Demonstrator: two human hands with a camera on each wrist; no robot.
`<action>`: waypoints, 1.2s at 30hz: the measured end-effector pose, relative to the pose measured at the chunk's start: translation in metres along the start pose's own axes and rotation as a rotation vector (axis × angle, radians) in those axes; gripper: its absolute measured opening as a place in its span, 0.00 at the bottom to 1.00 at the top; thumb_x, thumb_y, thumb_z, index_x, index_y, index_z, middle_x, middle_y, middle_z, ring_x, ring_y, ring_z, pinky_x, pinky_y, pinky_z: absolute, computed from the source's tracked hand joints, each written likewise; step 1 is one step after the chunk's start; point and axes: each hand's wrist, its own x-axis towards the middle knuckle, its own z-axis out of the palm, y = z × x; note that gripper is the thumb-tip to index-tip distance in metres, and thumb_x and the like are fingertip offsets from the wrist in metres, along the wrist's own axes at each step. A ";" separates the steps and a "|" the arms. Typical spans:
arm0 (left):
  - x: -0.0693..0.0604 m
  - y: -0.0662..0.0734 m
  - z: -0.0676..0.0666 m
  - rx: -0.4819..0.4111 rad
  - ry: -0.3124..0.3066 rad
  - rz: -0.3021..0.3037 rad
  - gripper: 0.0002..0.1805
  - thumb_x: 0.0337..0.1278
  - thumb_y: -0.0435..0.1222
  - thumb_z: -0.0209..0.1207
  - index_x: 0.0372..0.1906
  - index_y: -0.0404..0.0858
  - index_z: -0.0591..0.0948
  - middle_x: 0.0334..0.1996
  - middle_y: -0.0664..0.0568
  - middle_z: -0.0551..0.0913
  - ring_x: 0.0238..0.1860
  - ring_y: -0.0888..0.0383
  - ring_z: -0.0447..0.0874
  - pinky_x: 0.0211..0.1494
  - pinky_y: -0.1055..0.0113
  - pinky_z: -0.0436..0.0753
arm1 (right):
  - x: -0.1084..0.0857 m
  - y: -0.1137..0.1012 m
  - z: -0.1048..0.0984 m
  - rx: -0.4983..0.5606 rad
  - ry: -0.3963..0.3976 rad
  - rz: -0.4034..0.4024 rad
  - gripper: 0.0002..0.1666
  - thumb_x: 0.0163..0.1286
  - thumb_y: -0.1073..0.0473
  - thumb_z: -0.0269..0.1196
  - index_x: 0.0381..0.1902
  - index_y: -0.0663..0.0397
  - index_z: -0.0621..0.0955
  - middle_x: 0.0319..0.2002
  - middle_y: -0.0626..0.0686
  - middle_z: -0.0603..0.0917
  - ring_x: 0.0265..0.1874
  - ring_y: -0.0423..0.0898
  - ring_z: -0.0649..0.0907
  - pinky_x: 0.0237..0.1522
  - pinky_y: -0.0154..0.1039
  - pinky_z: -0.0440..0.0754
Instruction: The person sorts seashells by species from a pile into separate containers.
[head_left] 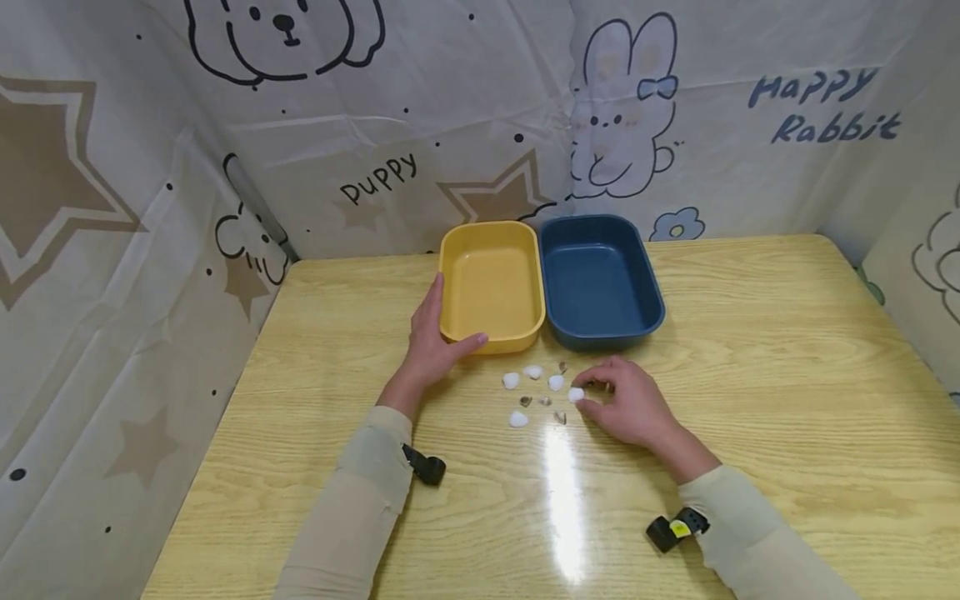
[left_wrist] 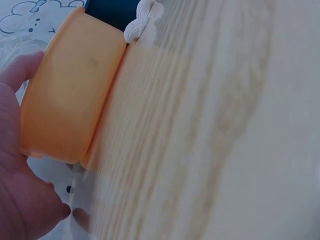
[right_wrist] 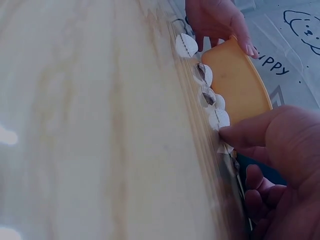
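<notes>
White shells [head_left: 518, 419] and small brown shells [head_left: 526, 401] lay on the tabletop [head_left: 750, 375]. Farthest left was the left hand [head_left: 431, 346]. Its grip went around the near left corner of the yellow box [head_left: 510, 342], with the thumb on the front rim and the fingers along the side. Next came the loose shells, near the front of that box and a little apart from each other. At their right end was one white shell [head_left: 576, 395]. Behind it was the blue box [head_left: 603, 340], just beside the yellow one. Last came the right hand [head_left: 630, 404], and its grip was clamped on that end shell, between thumb and fingertip. I could not tell if the shell was up off the tabletop.

Shells like these looked light and hard, and maybe a bit slippery, so a big squeeze could make one pop away. The little brown ones might crack. A soft pinch on two edges seemed the best way to hold one.
</notes>
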 end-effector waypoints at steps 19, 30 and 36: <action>-0.002 0.000 0.000 0.056 -0.004 -0.008 0.64 0.49 0.59 0.70 0.80 0.63 0.35 0.80 0.62 0.40 0.77 0.48 0.36 0.74 0.45 0.41 | 0.002 0.001 0.002 -0.019 -0.012 0.039 0.12 0.54 0.52 0.77 0.32 0.46 0.85 0.26 0.45 0.75 0.29 0.45 0.73 0.34 0.44 0.69; -0.001 0.001 0.000 0.075 -0.006 -0.024 0.64 0.49 0.60 0.69 0.80 0.64 0.35 0.80 0.62 0.39 0.77 0.48 0.34 0.74 0.44 0.40 | 0.003 -0.002 -0.003 0.051 -0.044 0.096 0.12 0.55 0.54 0.77 0.33 0.50 0.84 0.24 0.48 0.73 0.27 0.46 0.72 0.33 0.44 0.68; -0.002 0.002 0.000 0.082 -0.008 -0.030 0.64 0.49 0.60 0.69 0.80 0.64 0.35 0.80 0.61 0.39 0.77 0.48 0.34 0.73 0.44 0.39 | 0.003 -0.005 -0.007 0.091 -0.054 0.126 0.13 0.55 0.55 0.77 0.33 0.51 0.84 0.22 0.49 0.71 0.25 0.46 0.70 0.30 0.43 0.67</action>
